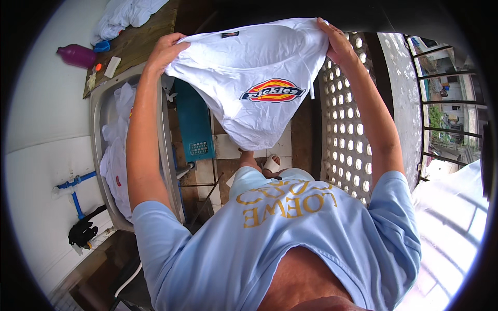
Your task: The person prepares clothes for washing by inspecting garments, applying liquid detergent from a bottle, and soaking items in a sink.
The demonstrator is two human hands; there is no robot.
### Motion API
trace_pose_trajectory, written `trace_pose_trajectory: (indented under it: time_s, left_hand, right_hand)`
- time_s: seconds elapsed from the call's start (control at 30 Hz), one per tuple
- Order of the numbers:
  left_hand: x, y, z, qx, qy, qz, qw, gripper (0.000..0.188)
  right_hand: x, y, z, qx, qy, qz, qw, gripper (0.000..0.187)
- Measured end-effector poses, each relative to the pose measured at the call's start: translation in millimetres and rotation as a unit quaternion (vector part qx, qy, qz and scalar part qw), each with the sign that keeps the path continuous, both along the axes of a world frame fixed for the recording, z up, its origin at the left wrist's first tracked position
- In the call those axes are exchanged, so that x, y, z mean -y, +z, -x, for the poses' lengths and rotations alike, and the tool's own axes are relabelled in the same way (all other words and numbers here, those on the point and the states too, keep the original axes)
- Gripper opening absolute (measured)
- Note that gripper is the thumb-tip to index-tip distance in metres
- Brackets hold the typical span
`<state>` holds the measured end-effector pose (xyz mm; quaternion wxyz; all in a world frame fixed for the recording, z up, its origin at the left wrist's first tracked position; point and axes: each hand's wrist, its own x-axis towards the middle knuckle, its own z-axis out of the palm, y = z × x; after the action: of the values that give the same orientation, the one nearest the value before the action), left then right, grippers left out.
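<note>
Holds a white shirt (254, 67) up at far centre, spread between both corners. Grips its far left corner with the left hand (170, 50), pinched closed on fabric; grips its far right corner with the right hand (336, 43), likewise closed. Sags in creased folds toward the near side, with collar opening at the far edge. Noted at left: more white laundry (116, 155) inside a metal sink (97, 132); far left, a white block (112, 67) on the counter (139, 46). Assessed as opening out and straightening. Appears next to call for keeping both pinches firm and drawing corners evenly apart
</note>
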<state>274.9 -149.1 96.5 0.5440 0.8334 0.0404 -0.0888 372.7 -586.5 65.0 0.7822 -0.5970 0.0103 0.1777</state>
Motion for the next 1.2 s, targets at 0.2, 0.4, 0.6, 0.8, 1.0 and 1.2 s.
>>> trace_pose_trajectory:
  time_s: [0.2, 0.4, 0.6, 0.8, 1.0, 1.2]
  left_hand:
    - [-27, 15, -3, -0.006, 0.003, -0.045, 0.999, 0.021]
    - [-36, 29, -6, -0.012, 0.019, -0.038, 0.999, 0.025]
    - [-32, 29, -6, 0.08, -0.02, -0.141, 0.987, 0.032]
    - [103, 39, 3, 0.394, -0.036, -0.111, 0.912, 0.039]
    - [151, 21, -3, 0.489, -0.048, -0.185, 0.851, 0.017]
    - [137, 6, -30, 0.293, -0.054, 0.012, 0.955, 0.014]
  right_hand:
    - [-22, 14, 5, 0.036, 0.012, 0.041, 0.998, 0.054]
    - [-37, 26, 1, -0.027, 0.045, -0.106, 0.993, 0.029]
    - [-54, 40, 2, -0.047, 0.129, -0.177, 0.975, 0.037]
    - [-83, 55, 36, -0.036, 0.252, -0.257, 0.932, 0.066]
    - [-91, 48, 63, -0.033, 0.204, -0.147, 0.967, 0.071]
    - [-70, 44, 90, -0.039, 0.155, -0.145, 0.976, 0.07]
